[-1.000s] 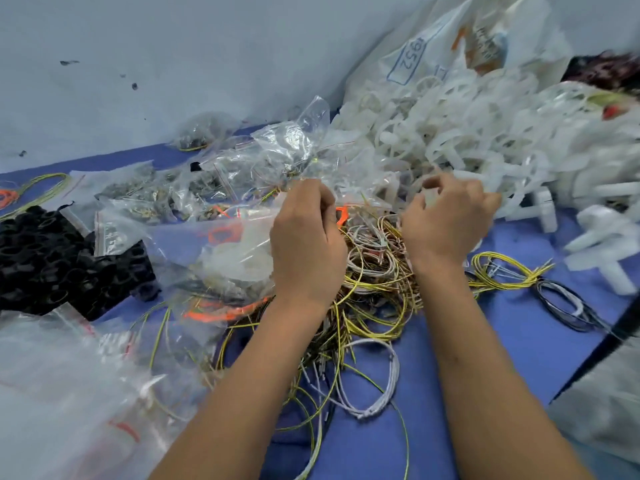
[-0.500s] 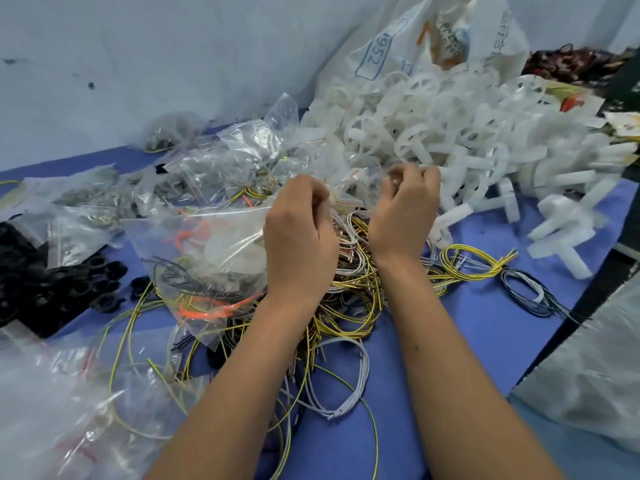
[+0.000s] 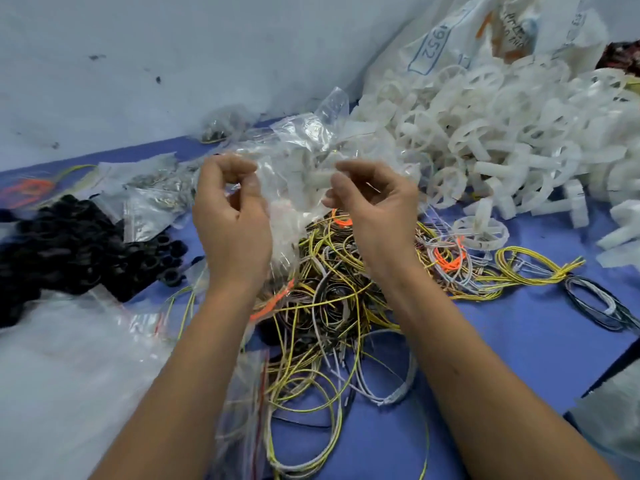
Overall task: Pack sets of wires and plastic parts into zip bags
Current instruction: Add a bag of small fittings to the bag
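Between my two raised hands hangs a clear zip bag [image 3: 292, 206] with a white plastic part and wires inside. My left hand [image 3: 230, 223] pinches the bag's top left edge. My right hand [image 3: 372, 209] pinches its top right edge. Both hands hover above a tangled heap of yellow, white and dark wires [image 3: 332, 282] on the blue table. A big pile of white plastic parts [image 3: 485, 140] lies to the right, behind my right hand. Black plastic rings [image 3: 69, 244] are heaped at the left.
Filled zip bags [image 3: 156, 195] lie behind my left hand, and empty clear bags [image 3: 69, 368] at the lower left. A white sack marked 1952 [image 3: 450, 39] stands at the back right. Looped wire bundles [image 3: 533, 268] lie at the right. The wall [image 3: 173, 64] bounds the table's far side.
My hands have lifted off the wire heap and moved apart, now holding the bag up by its top edge. The view has shifted a little to the right.
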A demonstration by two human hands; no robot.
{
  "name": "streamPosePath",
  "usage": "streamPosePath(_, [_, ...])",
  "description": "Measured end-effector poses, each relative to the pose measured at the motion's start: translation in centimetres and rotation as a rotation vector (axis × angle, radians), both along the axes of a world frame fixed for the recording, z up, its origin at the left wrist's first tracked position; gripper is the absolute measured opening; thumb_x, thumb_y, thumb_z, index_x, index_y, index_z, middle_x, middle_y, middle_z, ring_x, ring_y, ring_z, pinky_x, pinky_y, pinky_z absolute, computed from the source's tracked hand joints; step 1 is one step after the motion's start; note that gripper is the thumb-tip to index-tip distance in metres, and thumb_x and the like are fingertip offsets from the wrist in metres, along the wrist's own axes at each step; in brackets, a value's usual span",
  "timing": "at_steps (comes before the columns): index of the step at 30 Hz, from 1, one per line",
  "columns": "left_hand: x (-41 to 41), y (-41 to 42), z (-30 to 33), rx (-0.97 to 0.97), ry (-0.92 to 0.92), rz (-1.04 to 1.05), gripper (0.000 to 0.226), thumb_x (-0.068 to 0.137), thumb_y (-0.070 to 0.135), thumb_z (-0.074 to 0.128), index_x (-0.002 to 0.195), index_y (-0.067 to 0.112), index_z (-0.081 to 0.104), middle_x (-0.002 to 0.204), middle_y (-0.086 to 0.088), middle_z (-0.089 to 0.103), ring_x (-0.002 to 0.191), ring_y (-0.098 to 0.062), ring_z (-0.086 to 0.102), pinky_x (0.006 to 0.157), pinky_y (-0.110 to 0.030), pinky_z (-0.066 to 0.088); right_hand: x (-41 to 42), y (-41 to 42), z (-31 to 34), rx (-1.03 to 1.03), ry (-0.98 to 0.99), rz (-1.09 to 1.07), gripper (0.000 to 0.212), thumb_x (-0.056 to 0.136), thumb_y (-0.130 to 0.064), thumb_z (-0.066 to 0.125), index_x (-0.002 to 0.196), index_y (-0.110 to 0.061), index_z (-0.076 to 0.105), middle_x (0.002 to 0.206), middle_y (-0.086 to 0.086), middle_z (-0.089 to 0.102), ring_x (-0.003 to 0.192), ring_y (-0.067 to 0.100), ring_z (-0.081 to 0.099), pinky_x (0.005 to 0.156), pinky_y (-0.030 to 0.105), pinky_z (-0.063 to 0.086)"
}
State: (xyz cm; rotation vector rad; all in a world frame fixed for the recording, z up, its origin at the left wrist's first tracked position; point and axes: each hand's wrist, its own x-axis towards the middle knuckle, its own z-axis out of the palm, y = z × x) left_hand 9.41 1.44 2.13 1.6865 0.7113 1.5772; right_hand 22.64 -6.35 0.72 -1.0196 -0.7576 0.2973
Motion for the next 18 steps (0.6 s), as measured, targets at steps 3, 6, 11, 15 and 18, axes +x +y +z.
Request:
streamPosePath(3, [-2.7,1.0,0.0,-0.030,-0.045,-0.017,0.025,0.098,0.005,0.054,0.092,0.028,0.056,0.087,0.004,0.057,0.057,-0.012,0.049,0.054,-0.027,0.041,-2.7,1.4,0.2,-0.024,0.139,0.292,0.009,0.092,0.003,0.071,0.097,-0.003,0.075,0.079,0.007,0.074,0.072,0.019,0.074,0.071,0.025,0.061])
streamPosePath(6, [-5.3,2.1,0.4,-0.023,-0.094,0.009,0.024,0.097,0.002,0.055,0.092,0.025,0.057,0.080,0.012,0.057,0.053,-0.007,0.049,0.052,-0.023,0.040,-5.0,2.5,0.3,-0.176,0.109,0.433,0.009,0.093,0.005,0.068,0.094,-0.002,0.073,0.074,0.008,0.073,0.067,0.018,0.073,0.068,0.024,0.061])
streamPosePath(11, [-8.2,4.0,3.0,0.105,-0.085,0.004,0.020,0.098,0.001,0.055,0.094,0.021,0.055,0.084,-0.002,0.053,0.050,-0.012,0.042,0.048,-0.029,0.034,-6.7,3.4,1.8,-0.332,-0.216,0.390,0.004,0.092,0.001,0.071,0.092,-0.002,0.074,0.063,0.009,0.070,0.055,0.020,0.069,0.058,0.031,0.060])
streamPosePath(15, [-8.6,4.1,3.9,0.321,0.155,0.018,0.020,0.096,0.005,0.057,0.095,0.025,0.058,0.084,0.012,0.057,0.055,-0.009,0.044,0.055,-0.023,0.035,-7.6,4.4,2.9,-0.281,-0.461,0.189,0.006,0.089,-0.005,0.074,0.085,-0.009,0.076,0.057,0.001,0.070,0.051,0.015,0.070,0.054,0.030,0.058])
streamPosePath(18, [-8.0,2.7,2.0,0.440,0.342,0.176,0.014,0.091,0.004,0.061,0.096,0.017,0.062,0.085,0.012,0.059,0.067,-0.004,0.046,0.064,-0.022,0.037,-7.3,4.3,2.1,-0.318,-0.414,0.255,0.012,0.092,-0.007,0.072,0.080,-0.008,0.076,0.054,0.005,0.066,0.044,0.016,0.063,0.047,0.030,0.052])
